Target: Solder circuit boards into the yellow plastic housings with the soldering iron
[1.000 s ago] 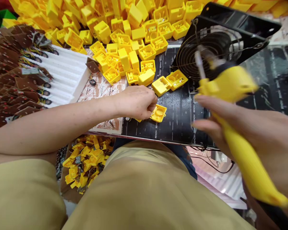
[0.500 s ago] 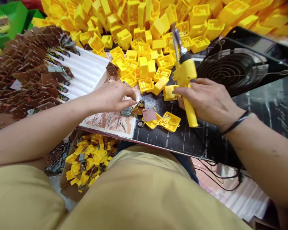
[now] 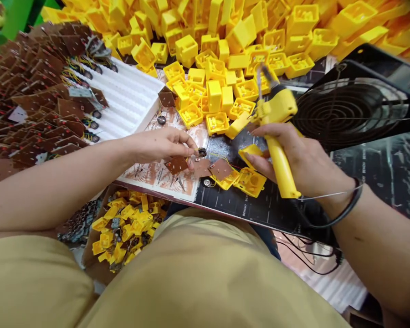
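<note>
My left hand (image 3: 162, 146) pinches a small brown circuit board (image 3: 176, 165) with wires, just above the bench. A small round black part (image 3: 202, 151) sits by its fingertips. In my right hand (image 3: 304, 155) is a yellow soldering gun (image 3: 282, 105), tip pointing up and away. The thumb of that hand also touches a yellow case piece (image 3: 250, 154); whether it grips it I cannot tell. Between the hands lie an open yellow case (image 3: 252, 183), another circuit board (image 3: 221, 168) resting over its left half, and a round part (image 3: 207, 182) on a wire.
Yellow cases (image 3: 213, 93) are heaped across the back. A stack of brown boards (image 3: 37, 91) lies on a white ribbed tray (image 3: 130, 98) at left. A black fan (image 3: 348, 109) stands at right. Below the bench edge is a box of yellow parts (image 3: 123, 228).
The soldering gun has come down and towards me in my right hand, whose thumb now meets a yellow case piece. The board at my left fingers has turned brown face up.
</note>
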`<state>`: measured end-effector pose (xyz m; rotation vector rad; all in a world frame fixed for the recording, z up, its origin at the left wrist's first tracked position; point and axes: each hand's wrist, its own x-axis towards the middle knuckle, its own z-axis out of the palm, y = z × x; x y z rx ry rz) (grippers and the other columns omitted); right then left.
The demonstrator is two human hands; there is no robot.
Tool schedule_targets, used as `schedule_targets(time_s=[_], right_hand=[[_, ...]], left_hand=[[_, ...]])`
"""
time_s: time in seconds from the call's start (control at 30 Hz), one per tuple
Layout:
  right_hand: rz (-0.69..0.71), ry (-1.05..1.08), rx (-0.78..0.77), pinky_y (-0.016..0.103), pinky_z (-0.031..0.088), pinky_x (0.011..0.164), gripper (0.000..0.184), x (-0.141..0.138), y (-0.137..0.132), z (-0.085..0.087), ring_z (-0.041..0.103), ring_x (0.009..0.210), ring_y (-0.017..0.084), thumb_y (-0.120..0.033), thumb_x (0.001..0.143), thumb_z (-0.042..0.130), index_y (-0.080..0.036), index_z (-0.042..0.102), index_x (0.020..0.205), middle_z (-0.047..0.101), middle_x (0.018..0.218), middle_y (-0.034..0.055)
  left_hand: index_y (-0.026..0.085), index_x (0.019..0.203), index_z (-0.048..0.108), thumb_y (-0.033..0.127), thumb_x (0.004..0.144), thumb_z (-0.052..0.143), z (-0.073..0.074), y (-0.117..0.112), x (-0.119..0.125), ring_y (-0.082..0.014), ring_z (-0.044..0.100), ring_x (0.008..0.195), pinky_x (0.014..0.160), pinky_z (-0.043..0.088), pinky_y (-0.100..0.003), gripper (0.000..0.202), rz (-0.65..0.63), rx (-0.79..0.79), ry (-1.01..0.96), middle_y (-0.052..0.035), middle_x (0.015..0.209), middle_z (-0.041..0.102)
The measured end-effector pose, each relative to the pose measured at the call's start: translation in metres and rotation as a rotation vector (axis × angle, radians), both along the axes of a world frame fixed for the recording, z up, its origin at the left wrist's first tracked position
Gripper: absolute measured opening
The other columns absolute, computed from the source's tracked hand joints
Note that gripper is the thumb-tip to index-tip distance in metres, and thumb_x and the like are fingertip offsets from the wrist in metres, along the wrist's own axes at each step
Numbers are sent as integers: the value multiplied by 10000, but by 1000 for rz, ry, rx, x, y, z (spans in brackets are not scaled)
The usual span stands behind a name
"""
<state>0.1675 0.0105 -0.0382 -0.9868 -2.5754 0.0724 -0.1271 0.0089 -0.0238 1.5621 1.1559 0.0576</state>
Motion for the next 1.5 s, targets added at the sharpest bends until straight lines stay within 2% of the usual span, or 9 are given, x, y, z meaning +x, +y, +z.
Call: schedule_targets(time_s=[0.2,0.37,0.43,0.53,0.7,1.03,1.23,1.37,1.5], right_hand=[[64,-83,-17,235,314,425,286,-5,0,9,508,457,122,-271,939,486,-150,506,1198,663,745,21],[75,-63,-22,244,386,463,293,-6,-1,-2,611,591,144,-291,956,424,-207,478,1231,693,965,40],[3,-64,36,261,379,459,279,-3,-1,-6,644,650,173,-308,976,433,-221,500,1234,690,1009,53],[-74,-4,115,274,450,529,300,1,-2,-8,688,786,206,-401,987,490,-220,488,1226,687,1072,58],[-57,-49,58,291,481,590,390,-2,-6,-8,682,813,216,-462,961,533,-197,468,1238,684,1033,77],[-92,17,-6,327,544,657,411,2,-9,-20,683,902,245,-453,935,571,-230,466,1265,660,1103,92],[-120,175,99,276,559,748,291,6,-30,-2,702,876,192,-316,899,669,-230,553,1153,711,1019,53],[-214,298,308,221,522,650,230,18,-61,14,659,642,128,-225,796,778,-272,623,958,701,774,-46],[-336,120,264,302,494,569,173,51,-94,12,666,640,196,-434,881,670,-348,664,1031,676,714,-37]], left_hand=[[189,1237,538,330,930,443,-18,2,-12,-165,704,681,667,525,-299,351,-95,73,-72,-54,739,736],[186,1206,545,467,960,346,-10,4,-23,-194,728,791,673,553,-321,423,-6,-136,-225,-127,921,751],[187,1131,590,516,917,450,-5,1,-28,-193,719,836,707,564,-323,416,-40,-157,-263,-121,975,748],[179,1130,613,414,816,642,-1,-4,-32,-162,688,858,748,553,-284,393,-157,-1,-174,-71,993,748],[148,994,683,343,825,579,-5,-11,-24,-135,666,813,726,506,-240,279,-240,353,135,-52,937,743],[169,892,705,423,861,525,-4,-2,-25,-138,654,759,723,518,-263,313,-211,327,38,-40,836,726],[224,1002,723,430,836,606,0,-7,21,-226,615,1051,968,417,-393,289,-157,904,136,-73,1158,680],[227,877,736,317,879,548,0,-11,68,-236,590,995,957,362,-426,208,-321,984,196,-43,941,712],[203,819,728,286,848,568,-5,-8,91,-250,559,970,904,340,-421,182,-430,934,271,-61,841,689]])
